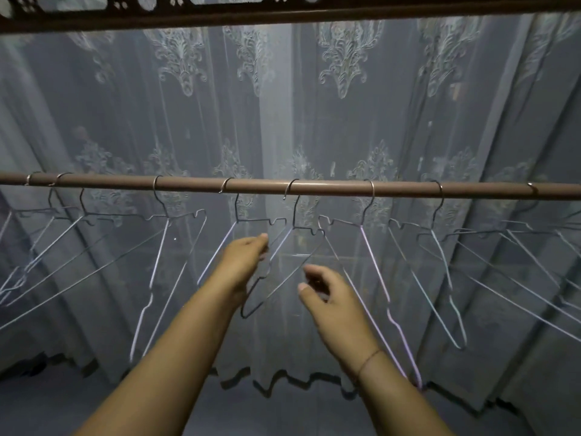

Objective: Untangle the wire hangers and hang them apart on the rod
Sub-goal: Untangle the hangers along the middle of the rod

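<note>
The wire hangers (188, 247) hang in a row along the rod (314, 187), each hooked over it on its own, eight hooks that I can count, spaced apart from the left edge to the right. The rod runs level across my view, left to right. The hangers' bodies drop below it and swing toward me, their long bottom wires angled rather than flat to the curtain, so the ones at the far left and far right splay outward.

The middle hanger (294, 215) is the one I am at. My left hand (243, 262) is raised to its left shoulder wire, fingertips pinched together at the wire; I cannot tell for sure whether I am gripping it or only touching. My right hand (327, 297) hovers just lower and to the right, fingers loosely curled and released, holding nothing, close to the hanger's lower wire but apart from it. A thin band (371, 357) circles my right wrist.

Behind the rod hangs a sheer lace curtain (345, 105) with floral motifs and a scalloped hem. Above it runs a dark carved wooden frame (283, 14). The room is dim and bluish.
</note>
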{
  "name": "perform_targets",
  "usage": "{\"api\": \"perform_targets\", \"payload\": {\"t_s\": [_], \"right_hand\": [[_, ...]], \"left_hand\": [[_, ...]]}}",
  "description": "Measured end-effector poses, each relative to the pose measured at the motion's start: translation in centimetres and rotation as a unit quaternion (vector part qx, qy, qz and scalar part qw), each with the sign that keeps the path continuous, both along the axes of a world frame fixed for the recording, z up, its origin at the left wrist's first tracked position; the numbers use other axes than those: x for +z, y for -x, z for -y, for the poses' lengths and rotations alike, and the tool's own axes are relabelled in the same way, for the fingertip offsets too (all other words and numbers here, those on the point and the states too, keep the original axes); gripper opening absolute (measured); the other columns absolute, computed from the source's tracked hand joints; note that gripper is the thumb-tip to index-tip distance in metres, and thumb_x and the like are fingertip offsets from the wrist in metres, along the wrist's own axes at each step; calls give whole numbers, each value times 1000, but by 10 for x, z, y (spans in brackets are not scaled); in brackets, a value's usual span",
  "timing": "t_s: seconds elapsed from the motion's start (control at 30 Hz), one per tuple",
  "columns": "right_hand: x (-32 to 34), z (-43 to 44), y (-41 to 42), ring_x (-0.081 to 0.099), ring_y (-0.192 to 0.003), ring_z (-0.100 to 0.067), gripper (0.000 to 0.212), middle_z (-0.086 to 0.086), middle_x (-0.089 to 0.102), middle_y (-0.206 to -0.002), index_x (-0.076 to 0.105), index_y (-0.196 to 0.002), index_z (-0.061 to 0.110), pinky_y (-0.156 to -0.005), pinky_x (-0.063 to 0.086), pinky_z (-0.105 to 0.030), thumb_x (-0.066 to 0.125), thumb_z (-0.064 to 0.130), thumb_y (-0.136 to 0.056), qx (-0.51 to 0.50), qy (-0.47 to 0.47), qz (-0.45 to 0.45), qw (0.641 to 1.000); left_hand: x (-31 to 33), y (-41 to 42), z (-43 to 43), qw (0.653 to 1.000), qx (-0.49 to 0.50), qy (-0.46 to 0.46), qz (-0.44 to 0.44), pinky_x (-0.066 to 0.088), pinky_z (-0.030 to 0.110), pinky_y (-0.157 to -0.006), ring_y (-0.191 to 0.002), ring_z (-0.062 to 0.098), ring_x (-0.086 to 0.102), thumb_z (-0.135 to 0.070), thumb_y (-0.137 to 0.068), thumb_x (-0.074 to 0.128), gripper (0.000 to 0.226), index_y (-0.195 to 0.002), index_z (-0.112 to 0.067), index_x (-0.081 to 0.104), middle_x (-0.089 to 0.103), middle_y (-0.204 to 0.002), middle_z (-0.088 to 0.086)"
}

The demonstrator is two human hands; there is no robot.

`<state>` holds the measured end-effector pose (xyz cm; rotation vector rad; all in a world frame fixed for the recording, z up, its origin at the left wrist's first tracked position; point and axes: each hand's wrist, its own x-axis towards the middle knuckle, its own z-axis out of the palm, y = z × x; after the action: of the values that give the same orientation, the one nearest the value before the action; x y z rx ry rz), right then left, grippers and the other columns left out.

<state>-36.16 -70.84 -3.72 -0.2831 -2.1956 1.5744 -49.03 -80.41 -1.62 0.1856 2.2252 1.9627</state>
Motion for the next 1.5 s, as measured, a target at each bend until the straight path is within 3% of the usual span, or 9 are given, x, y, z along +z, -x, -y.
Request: {"api": "perform_targets", "payload": {"t_s": [0.17,0.4,0.63,0.9,1.03,1.13,1.27,1.4,1.5], "right_hand": [[-12,31,50,56,-88,-9,31,-4,64,-103,56,-115,11,-84,46,-27,57,22,-87,-6,119,75,990],[-9,45,75,54,-46,3,11,-7,62,-67,58,-97,6,-44,37,-7,52,7,-87,-32,194,3,980],[6,28,96,50,-46,-2,17,-4,57,-60,60,-102,6,-45,36,-11,48,6,-89,-67,175,-8,982],[-25,4,92,49,-57,-9,19,0,58,-65,63,-84,17,-46,39,-10,46,13,-90,-118,184,5,976],[-52,-19,82,57,-87,-16,20,-4,63,-94,63,-103,14,-81,48,-27,52,10,-86,-172,69,47,981],[-61,-29,70,52,-106,-15,32,-6,53,-117,58,-116,12,-99,42,-30,55,9,-84,-152,-48,75,984],[-76,-39,54,43,-121,-19,38,-4,49,-127,53,-122,18,-107,34,-33,57,18,-85,-77,-189,143,968],[-85,-45,36,45,-118,-22,34,-4,55,-122,56,-119,20,-107,34,-35,57,23,-85,-67,-273,179,943],[-81,-46,20,56,-107,-20,27,-4,62,-112,61,-113,17,-99,42,-36,54,23,-88,-52,-242,191,950]], "left_hand": [[2,28,-9,983,-92,-59,147,34,25,-58,-66,13,52,-28,-94,46,26,-73,-14,55,59,-75,2],[12,47,-21,964,-199,-76,159,39,13,-38,-45,6,53,-16,-92,50,20,-76,-11,60,63,-62,0],[25,68,-38,956,-170,-183,153,44,11,-39,-33,0,55,-3,-89,51,19,-75,-11,61,64,-41,-5],[-10,55,-49,968,-145,-134,153,39,8,-35,-27,-1,48,7,-85,49,25,-72,-11,59,57,-33,-6],[-43,33,-35,978,-140,-63,141,33,9,-36,-27,-1,41,2,-86,52,17,-78,-8,63,53,-31,-6],[-63,20,-21,983,-159,16,88,32,6,-36,-44,5,43,-1,-88,53,19,-101,-1,66,56,-51,-1],[-83,13,0,975,-200,96,-16,34,1,-49,-61,6,45,-5,-90,52,22,-103,2,68,54,-64,-1],[-89,10,17,962,-221,148,-58,36,-2,-55,-72,6,51,-7,-91,51,21,-103,-2,68,60,-76,-1],[-88,5,18,965,-206,147,-68,39,-3,-63,-89,11,56,-8,-92,51,21,-103,-3,68,66,-94,5]]}}
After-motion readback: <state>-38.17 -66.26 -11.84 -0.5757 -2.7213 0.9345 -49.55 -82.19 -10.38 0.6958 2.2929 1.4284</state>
